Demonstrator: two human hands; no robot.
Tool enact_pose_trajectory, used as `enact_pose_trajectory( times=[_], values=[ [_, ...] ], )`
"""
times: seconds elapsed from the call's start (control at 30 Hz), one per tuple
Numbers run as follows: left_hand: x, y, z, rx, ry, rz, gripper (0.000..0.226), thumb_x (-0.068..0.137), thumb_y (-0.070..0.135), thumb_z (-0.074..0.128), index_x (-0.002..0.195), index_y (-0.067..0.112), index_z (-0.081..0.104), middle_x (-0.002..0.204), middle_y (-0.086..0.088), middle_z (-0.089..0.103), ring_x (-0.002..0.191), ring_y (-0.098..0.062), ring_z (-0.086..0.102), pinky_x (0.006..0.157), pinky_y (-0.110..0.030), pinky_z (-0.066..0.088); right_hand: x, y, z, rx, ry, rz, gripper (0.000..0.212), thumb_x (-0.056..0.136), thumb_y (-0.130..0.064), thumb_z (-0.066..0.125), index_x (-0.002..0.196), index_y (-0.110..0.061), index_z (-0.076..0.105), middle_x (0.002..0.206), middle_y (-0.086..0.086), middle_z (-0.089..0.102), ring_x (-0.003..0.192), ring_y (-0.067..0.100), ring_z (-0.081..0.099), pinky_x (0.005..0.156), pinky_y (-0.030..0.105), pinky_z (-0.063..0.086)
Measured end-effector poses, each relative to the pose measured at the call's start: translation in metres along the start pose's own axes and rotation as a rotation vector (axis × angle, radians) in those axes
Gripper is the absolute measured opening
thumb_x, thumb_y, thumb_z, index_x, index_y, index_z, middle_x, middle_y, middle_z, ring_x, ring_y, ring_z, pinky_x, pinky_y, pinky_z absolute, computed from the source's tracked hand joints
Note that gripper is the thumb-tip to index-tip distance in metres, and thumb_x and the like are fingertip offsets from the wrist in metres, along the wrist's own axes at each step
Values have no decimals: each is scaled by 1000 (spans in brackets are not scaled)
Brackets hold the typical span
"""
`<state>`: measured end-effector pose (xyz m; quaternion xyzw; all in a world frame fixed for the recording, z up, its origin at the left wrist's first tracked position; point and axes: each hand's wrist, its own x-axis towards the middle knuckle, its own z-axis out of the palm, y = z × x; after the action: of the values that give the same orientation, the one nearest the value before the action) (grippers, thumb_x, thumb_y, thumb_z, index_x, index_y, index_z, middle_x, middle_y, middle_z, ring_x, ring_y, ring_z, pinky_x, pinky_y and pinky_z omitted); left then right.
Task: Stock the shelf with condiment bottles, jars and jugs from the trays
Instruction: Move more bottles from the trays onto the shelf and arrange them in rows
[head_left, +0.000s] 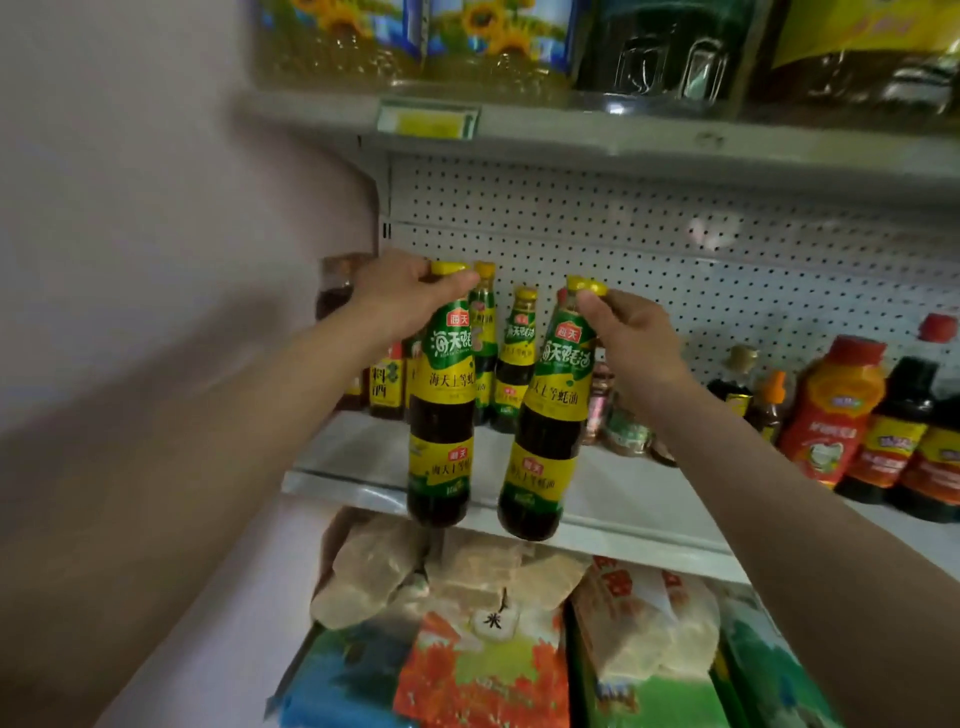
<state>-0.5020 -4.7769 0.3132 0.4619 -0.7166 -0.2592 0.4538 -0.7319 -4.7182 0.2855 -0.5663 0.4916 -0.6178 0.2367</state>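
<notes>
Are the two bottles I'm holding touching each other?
Apart. The head view shows shelf and background bottles through a gap between the left bottle and the right bottle, top to bottom.

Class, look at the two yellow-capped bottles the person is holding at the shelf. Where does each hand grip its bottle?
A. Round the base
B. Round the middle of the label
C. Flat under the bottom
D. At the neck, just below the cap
D: the left hand and right hand each pinch a bottle at the neck, so both hang in front of the shelf.

left hand (395, 301) gripping sauce bottle (441, 405), right hand (631, 332) gripping second bottle (545, 431)
</notes>
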Motion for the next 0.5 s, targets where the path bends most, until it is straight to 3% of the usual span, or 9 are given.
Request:
enact_pose_trajectory(
  times=[0.17, 0.33, 0.5],
  values=[
    [51, -25, 21, 53, -20, 47, 20, 88, 46, 69, 82, 26, 67, 78, 13, 62, 70, 6, 54, 57, -15, 39, 32, 33, 10, -66, 23, 52, 24, 101, -26, 57, 114, -8, 67, 99, 0, 75, 83, 5, 73, 67, 20, 55],
    [92, -54, 35, 53, 0, 68, 23, 86, 48, 70, 80, 26, 68, 78, 12, 66, 75, -3, 61, 59, -22, 44, 57, 52, 15, -81, 48, 51, 23, 102, -23, 55, 116, -8, 65, 104, 3, 74, 91, 9, 72, 73, 23, 58],
    [118, -78, 52, 52, -3, 82, 33, 83, 50, 72, 89, 17, 73, 90, 0, 73, 84, -16, 68, 80, -41, 58, 70, 71, 18, -74, 60, 42, 24, 102, -22, 54, 118, -8, 65, 105, 5, 75, 95, 15, 73, 79, 31, 60]
  ],
)
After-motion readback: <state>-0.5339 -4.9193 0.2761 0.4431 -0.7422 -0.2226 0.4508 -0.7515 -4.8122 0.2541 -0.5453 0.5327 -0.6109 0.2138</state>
